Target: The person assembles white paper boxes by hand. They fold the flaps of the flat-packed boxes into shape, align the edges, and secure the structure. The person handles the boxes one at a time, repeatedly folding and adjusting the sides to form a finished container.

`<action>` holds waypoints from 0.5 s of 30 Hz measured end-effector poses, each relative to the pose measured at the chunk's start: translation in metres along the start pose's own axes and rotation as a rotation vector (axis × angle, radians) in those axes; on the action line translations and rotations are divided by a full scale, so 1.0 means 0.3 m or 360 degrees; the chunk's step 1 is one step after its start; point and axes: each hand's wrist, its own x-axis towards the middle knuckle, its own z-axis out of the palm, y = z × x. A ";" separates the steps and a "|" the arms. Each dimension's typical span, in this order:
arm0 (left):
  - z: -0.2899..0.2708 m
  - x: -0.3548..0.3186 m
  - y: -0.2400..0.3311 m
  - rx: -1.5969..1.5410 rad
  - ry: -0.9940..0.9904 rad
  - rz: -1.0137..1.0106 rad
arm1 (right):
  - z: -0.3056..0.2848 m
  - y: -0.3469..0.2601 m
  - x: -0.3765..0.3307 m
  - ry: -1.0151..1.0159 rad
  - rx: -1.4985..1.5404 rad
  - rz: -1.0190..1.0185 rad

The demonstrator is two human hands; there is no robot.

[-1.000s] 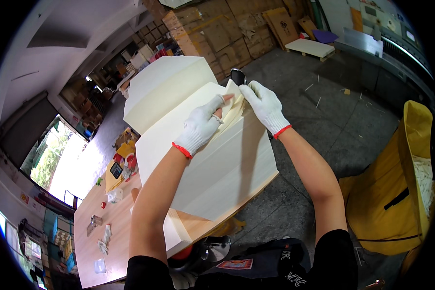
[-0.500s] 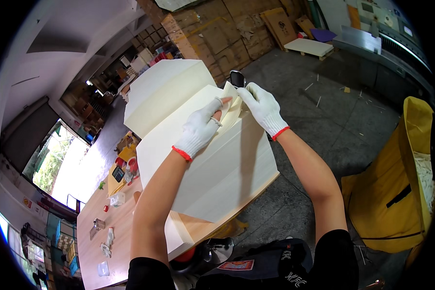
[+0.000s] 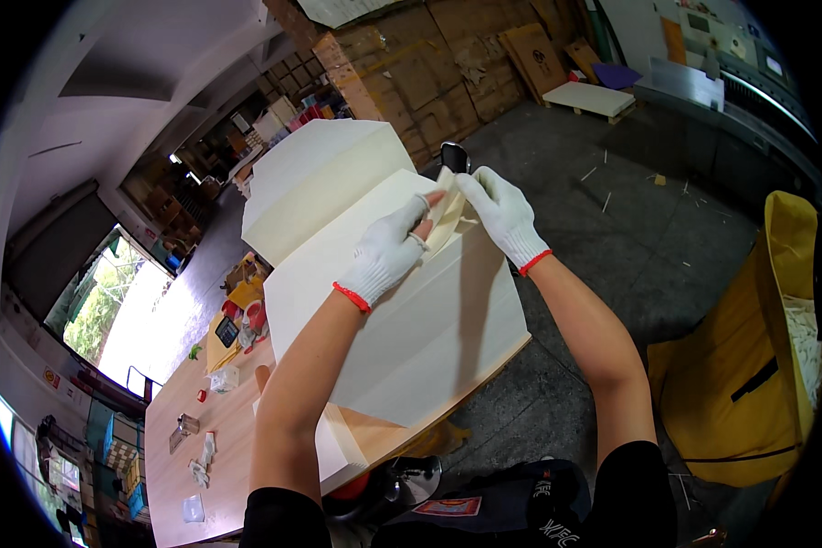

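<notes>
I've R hand [image 3: 502, 217] nearer paper stack's [image 3: 411, 352] far-R corner, fingers pinching lifted sheets [image 3: 446, 219]; L hand [image 3: 388, 245] atop stack, thumb/index apart.

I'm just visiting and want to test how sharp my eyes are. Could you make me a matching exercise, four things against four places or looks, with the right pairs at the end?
Things
1. Left hand
2. Calculator
3. Large yellow bag
4. Paper stack

Places and looks
A. On the floor, at the person's right
B. Pale, resting on the wood-coloured table
C. White-gloved, with bare fingertips showing
D. Dark, to the left of the person's left forearm

Right pairs: 1-C, 2-D, 3-A, 4-B.
</notes>
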 end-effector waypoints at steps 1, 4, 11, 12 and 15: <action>0.003 0.004 -0.006 0.0021 0.0021 0.0058 | -0.004 -0.008 -0.003 -0.0006 -0.0020 0.0001; 0.000 0.009 -0.030 0.0110 0.0042 0.0141 | 0.003 -0.008 -0.003 0.0002 -0.0034 0.0013; 0.018 0.012 -0.047 0.0381 0.0057 0.0239 | 0.007 0.004 -0.004 0.0031 0.0036 -0.0025; 0.019 0.016 -0.047 0.0376 0.0054 0.0239 | -0.002 0.021 0.008 -0.0003 0.0124 -0.0023; 0.005 0.014 -0.034 0.0011 -0.0030 0.0039 | -0.079 0.038 0.021 -0.0097 -0.0060 -0.0009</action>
